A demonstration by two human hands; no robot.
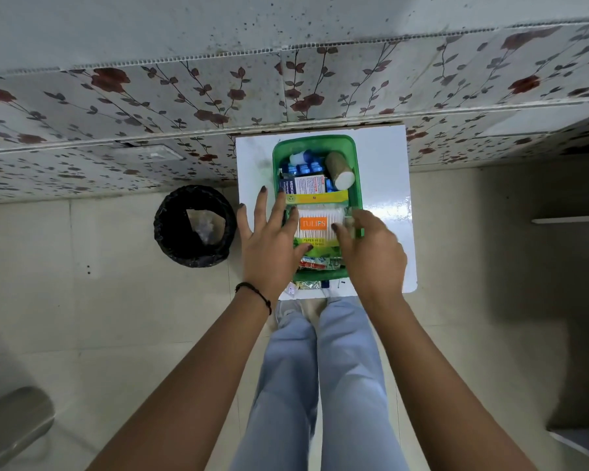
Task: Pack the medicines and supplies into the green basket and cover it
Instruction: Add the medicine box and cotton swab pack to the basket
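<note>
Swab pack lies on top in the near half of the basket, between both hands. Left hand fingers spread, flat on its left edge; right hand fingers curl on its right edge. Basket sits mid-surface; bare room to its right, far edge by wall.

We see small white table on tiled floor — green basket on it, foil packets at near edge.
</note>
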